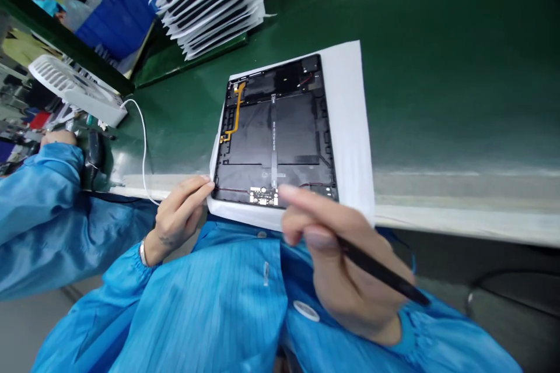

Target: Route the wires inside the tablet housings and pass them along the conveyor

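Observation:
An opened tablet (297, 128), its black inside facing up, lies on a white sheet (350, 128) at the bench's front edge. It shows an orange flex cable (238, 111) on the left and a small circuit board (263, 196) at the near edge. My left hand (179, 215) has its fingers together on the tablet's near left corner. Closed around a slim black pen-like tool (380, 274) is my right hand (345, 268), above the near right part of the tablet. The tool's working tip is hidden by my fingers, so its kind cannot be told.
A stack of dark panels between white sheets (214, 0) stands at the back left, near a blue bin (118, 17). A white fan (79, 87) with a white cable (144, 145) is on the left. A co-worker's blue sleeve (39, 192) reaches in beside me.

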